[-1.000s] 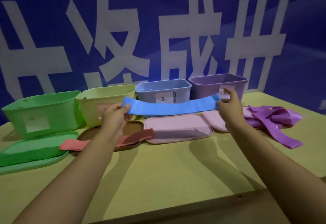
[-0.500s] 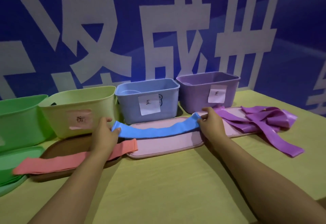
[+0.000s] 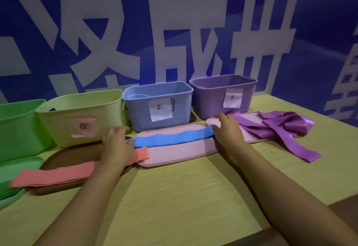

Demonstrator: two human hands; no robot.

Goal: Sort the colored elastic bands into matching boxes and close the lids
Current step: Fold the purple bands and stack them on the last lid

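We find the flat blue elastic band (image 3: 170, 139), soft and limp, lying across the pink plastic lid (image 3: 178, 153), each end pinched by left hand (image 3: 116, 145) and right hand (image 3: 226, 129), best kept held there.

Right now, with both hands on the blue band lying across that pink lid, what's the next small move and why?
Probably fold the blue band in half by bringing the right hand across to the left hand. The band lies flat along the pink lid with a hand gripping each end, and looks longer than the open blue box behind it, so folding should let it drop in.
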